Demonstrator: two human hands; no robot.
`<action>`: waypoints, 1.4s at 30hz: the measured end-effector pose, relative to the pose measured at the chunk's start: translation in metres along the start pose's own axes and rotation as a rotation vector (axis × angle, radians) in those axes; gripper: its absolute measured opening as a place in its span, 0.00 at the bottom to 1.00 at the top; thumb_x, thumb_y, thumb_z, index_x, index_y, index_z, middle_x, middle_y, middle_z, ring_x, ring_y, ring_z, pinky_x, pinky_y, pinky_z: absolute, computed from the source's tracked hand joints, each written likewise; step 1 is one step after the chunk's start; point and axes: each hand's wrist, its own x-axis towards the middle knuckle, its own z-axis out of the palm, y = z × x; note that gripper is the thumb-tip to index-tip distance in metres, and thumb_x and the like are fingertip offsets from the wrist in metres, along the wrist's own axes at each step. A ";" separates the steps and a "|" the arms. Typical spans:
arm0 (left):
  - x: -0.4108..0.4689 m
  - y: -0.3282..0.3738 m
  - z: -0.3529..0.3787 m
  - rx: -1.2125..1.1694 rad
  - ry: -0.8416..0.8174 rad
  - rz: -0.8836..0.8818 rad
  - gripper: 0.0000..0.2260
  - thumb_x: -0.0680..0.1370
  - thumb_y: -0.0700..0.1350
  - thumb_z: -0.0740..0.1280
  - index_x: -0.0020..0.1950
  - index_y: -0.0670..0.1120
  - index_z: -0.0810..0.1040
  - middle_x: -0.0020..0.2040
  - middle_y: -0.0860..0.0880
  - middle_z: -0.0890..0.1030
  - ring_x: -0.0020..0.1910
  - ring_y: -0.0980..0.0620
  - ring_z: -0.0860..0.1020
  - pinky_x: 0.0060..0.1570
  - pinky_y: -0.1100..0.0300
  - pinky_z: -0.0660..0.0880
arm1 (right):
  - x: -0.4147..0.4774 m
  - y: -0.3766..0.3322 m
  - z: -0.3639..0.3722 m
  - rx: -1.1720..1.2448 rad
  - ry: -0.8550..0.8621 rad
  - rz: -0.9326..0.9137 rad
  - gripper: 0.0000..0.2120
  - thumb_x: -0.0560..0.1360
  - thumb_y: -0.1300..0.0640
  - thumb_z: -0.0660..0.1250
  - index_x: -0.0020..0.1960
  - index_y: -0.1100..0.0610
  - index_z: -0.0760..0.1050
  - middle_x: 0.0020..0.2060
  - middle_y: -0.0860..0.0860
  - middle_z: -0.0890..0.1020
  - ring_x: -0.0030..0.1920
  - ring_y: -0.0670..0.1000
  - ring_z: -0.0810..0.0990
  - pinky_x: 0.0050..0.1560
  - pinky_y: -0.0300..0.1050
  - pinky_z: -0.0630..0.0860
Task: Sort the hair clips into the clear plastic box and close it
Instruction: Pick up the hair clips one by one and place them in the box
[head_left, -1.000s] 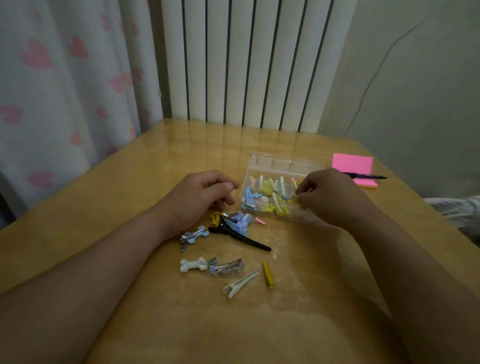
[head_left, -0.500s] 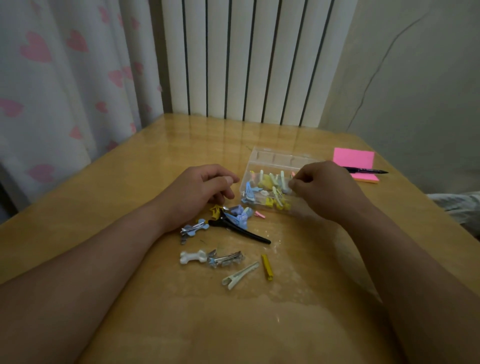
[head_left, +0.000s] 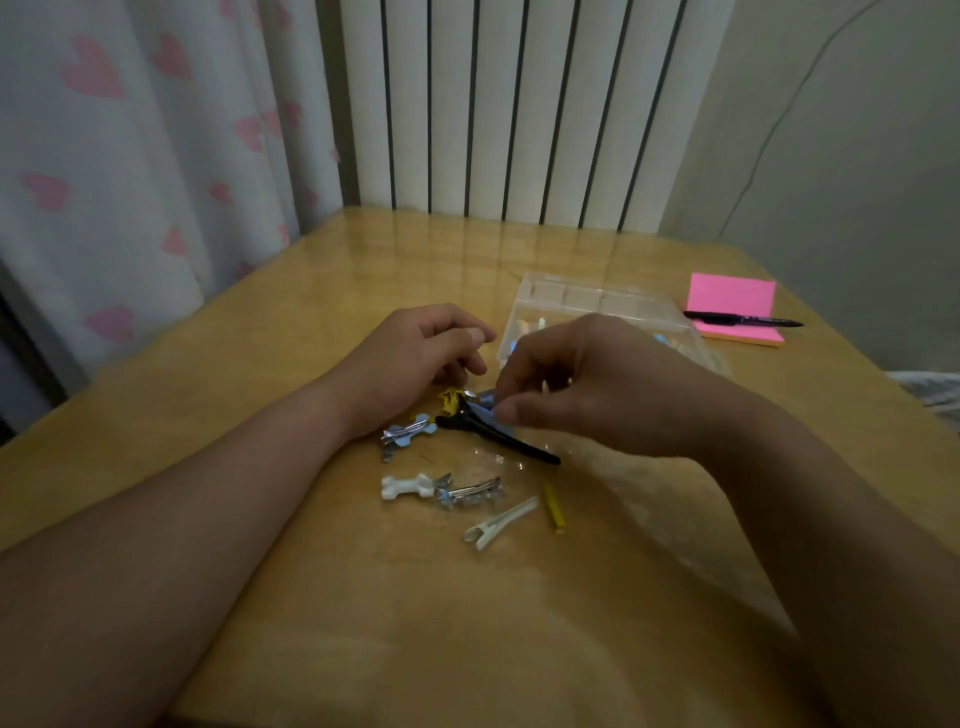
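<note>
Right hand (head_left: 597, 384) at table (head_left: 363, 270) centre, fingertips (head_left: 508, 413) pinching blue hair clip (head_left: 483, 408), left hand (head_left: 421, 358) beside it, loosely curled, idle.

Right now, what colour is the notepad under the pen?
The notepad is bright pink; the head view shows it, under the pen.

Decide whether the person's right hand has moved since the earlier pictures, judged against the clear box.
Yes. The right hand has left the clear plastic box, coming left and toward the person, and now pinches the blue clip.
</note>
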 end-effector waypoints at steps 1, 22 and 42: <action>0.000 0.000 0.000 -0.008 -0.001 0.000 0.09 0.85 0.44 0.65 0.59 0.47 0.86 0.48 0.42 0.87 0.44 0.51 0.83 0.45 0.66 0.78 | -0.001 -0.005 0.002 -0.003 -0.067 -0.007 0.04 0.76 0.46 0.76 0.49 0.44 0.85 0.42 0.42 0.84 0.41 0.39 0.79 0.39 0.33 0.73; -0.001 0.001 -0.001 -0.008 -0.008 -0.001 0.10 0.85 0.43 0.65 0.58 0.48 0.86 0.48 0.44 0.87 0.43 0.52 0.82 0.45 0.65 0.77 | 0.003 -0.016 0.032 -0.430 -0.131 -0.103 0.11 0.81 0.43 0.64 0.50 0.48 0.80 0.41 0.47 0.82 0.42 0.50 0.80 0.46 0.54 0.79; -0.001 0.002 0.001 0.006 -0.003 -0.012 0.10 0.85 0.43 0.65 0.58 0.50 0.86 0.48 0.47 0.88 0.43 0.54 0.83 0.45 0.67 0.77 | -0.007 0.073 -0.033 0.003 0.401 0.462 0.06 0.77 0.49 0.76 0.48 0.51 0.83 0.43 0.47 0.84 0.44 0.48 0.83 0.42 0.46 0.78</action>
